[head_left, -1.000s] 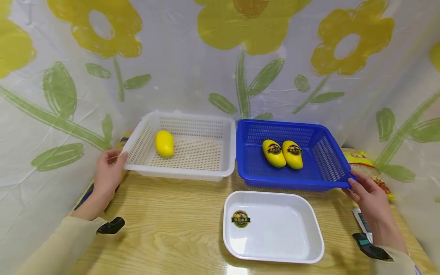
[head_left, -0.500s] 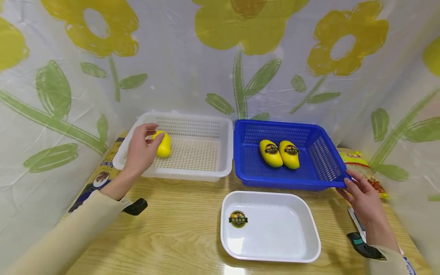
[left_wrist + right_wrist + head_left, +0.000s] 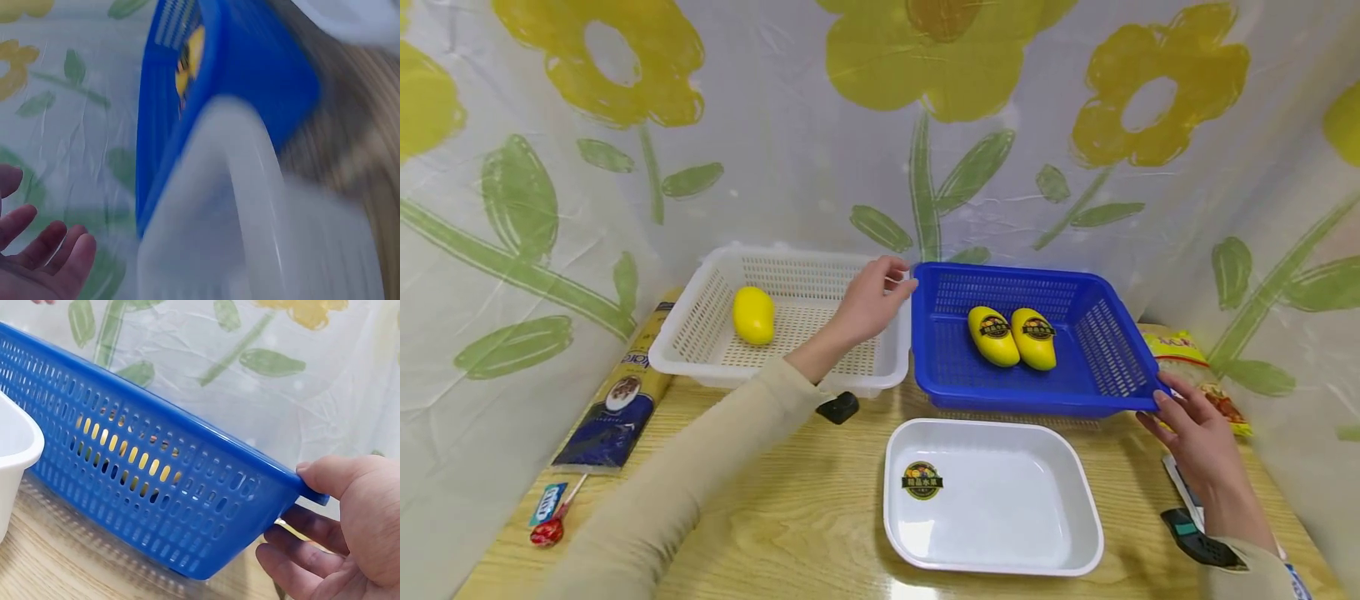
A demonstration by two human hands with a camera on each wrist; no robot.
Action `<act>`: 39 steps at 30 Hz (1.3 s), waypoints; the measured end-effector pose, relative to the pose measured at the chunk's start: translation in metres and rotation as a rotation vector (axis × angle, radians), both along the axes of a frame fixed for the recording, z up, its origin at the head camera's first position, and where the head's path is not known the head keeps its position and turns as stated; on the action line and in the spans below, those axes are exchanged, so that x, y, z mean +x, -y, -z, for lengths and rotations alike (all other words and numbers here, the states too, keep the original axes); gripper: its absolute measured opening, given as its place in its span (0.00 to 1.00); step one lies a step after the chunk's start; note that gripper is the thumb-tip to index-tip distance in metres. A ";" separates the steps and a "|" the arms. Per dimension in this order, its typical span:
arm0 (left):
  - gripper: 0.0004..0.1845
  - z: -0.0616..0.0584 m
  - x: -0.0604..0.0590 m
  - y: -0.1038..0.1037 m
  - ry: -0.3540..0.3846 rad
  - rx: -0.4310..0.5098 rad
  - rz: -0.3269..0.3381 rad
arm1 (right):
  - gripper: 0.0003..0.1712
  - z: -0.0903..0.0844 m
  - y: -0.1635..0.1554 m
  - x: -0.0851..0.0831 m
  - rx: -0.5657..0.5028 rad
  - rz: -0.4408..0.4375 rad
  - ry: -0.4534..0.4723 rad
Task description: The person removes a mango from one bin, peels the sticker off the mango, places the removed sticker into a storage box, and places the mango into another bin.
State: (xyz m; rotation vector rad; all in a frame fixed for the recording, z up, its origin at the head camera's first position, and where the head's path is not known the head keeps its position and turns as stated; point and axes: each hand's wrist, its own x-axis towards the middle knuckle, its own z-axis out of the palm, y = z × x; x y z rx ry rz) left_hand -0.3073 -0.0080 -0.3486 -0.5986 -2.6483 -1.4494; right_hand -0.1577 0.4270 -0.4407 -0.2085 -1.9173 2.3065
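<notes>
My left hand [image 3: 871, 302] hovers over the right end of the white basket [image 3: 850, 382], close to the left rim of the blue basket [image 3: 1000, 402]. Nothing is between its relaxed fingers, which the left wrist view shows apart from both baskets. One yellow mango [image 3: 753, 316] lies at the left in the white basket. Two mangoes with black labels, a left one [image 3: 990, 348] and a right one [image 3: 1036, 354], lie side by side in the blue basket. With thumb above and fingers below, my right hand [image 3: 350, 519] pinches the blue basket's front right corner.
A white tray [image 3: 1000, 517] with a round sticker stands in front of the blue basket. Left on the table lie a blue and gold packet [image 3: 617, 400] and a red lollipop [image 3: 547, 532]. A yellow packet [image 3: 1187, 350] lies at the right, below a flowered curtain [image 3: 790, 125] behind everything.
My left hand has let go of the white basket's left rim and swung right, past the single mango, to the basket's right end. My right hand stays on the blue basket's corner.
</notes>
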 end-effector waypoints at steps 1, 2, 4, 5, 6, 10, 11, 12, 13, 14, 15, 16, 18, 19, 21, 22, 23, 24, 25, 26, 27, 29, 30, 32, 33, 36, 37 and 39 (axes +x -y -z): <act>0.20 0.001 -0.002 -0.012 0.014 0.003 0.004 | 0.29 0.000 -0.001 0.001 0.000 0.000 -0.003; 0.21 0.002 -0.005 -0.024 0.033 0.009 0.007 | 0.29 0.000 -0.001 0.001 0.000 -0.002 -0.005; 0.22 0.004 -0.010 -0.047 0.072 0.019 0.006 | 0.29 0.000 -0.002 0.002 0.004 -0.001 -0.003; 0.22 0.004 -0.012 -0.057 0.096 0.027 0.008 | 0.29 0.000 -0.003 0.003 0.008 0.002 0.004; 0.23 0.005 -0.014 -0.066 0.127 0.034 0.007 | 0.30 0.000 -0.004 0.003 0.010 0.004 0.008; 0.23 0.007 -0.020 -0.096 0.237 0.049 -0.006 | 0.29 0.001 -0.005 0.005 -0.002 0.009 0.015; 0.24 0.007 -0.021 -0.101 0.255 0.048 -0.007 | 0.28 0.002 -0.006 0.005 -0.007 0.007 0.011; 0.23 0.007 -0.023 -0.105 0.266 0.043 -0.011 | 0.28 0.003 -0.006 0.005 -0.012 0.004 0.001; 0.23 0.007 -0.024 -0.109 0.272 0.036 -0.015 | 0.27 0.003 -0.006 0.005 -0.016 0.002 -0.007; 0.23 0.008 -0.026 -0.113 0.274 0.022 -0.020 | 0.26 0.004 -0.006 0.005 -0.021 0.000 -0.014; 0.23 0.008 -0.027 -0.116 0.276 0.007 -0.028 | 0.26 0.004 -0.007 0.005 -0.019 -0.004 -0.020; 0.23 0.008 -0.028 -0.118 0.279 -0.002 -0.032 | 0.25 0.004 -0.007 0.005 -0.015 -0.006 -0.025; 0.22 0.010 -0.031 -0.122 0.283 -0.022 -0.041 | 0.25 0.003 -0.006 0.004 -0.012 -0.005 -0.030; 0.22 0.011 -0.033 -0.124 0.291 -0.032 -0.046 | 0.25 0.003 -0.006 0.004 -0.011 -0.006 -0.029; 0.23 0.014 -0.036 -0.125 0.304 -0.053 -0.047 | 0.25 0.002 -0.005 0.003 0.001 -0.007 -0.024; 0.23 0.015 -0.037 -0.125 0.309 -0.061 -0.046 | 0.26 0.001 -0.004 0.002 0.010 -0.009 -0.021; 0.24 0.017 -0.038 -0.125 0.312 -0.071 -0.046 | 0.26 0.001 -0.003 0.002 0.019 -0.011 -0.017; 0.24 0.018 -0.039 -0.125 0.317 -0.075 -0.045 | 0.27 0.000 -0.002 0.000 0.028 -0.013 -0.014; 0.24 0.019 -0.040 -0.126 0.320 -0.086 -0.043 | 0.27 0.000 -0.002 0.000 0.037 -0.014 -0.011; 0.24 0.021 -0.041 -0.126 0.317 -0.095 -0.039 | 0.27 0.000 -0.002 0.000 0.048 -0.013 -0.007; 0.24 0.023 -0.041 -0.127 0.319 -0.100 -0.036 | 0.28 -0.001 -0.002 -0.001 0.060 -0.012 -0.004; 0.25 0.026 -0.042 -0.128 0.325 -0.109 -0.023 | 0.28 -0.002 -0.002 -0.001 0.071 -0.004 0.004; 0.25 0.028 -0.042 -0.128 0.331 -0.112 -0.013 | 0.28 -0.002 -0.002 -0.001 0.075 0.001 0.007; 0.25 0.032 -0.043 -0.129 0.346 -0.119 -0.002 | 0.28 -0.003 -0.001 -0.001 0.082 0.007 0.014; 0.26 0.034 -0.043 -0.130 0.357 -0.118 0.005 | 0.28 -0.003 -0.001 -0.001 0.085 0.008 0.015; 0.27 0.039 -0.043 -0.132 0.401 -0.086 0.026 | 0.29 -0.002 -0.001 -0.002 0.100 0.012 0.022; 0.27 0.041 -0.043 -0.133 0.421 -0.068 0.030 | 0.29 -0.002 -0.001 -0.002 0.108 0.013 0.025; 0.27 0.043 -0.043 -0.136 0.459 -0.035 0.045 | 0.29 -0.001 -0.001 -0.001 0.125 0.018 0.029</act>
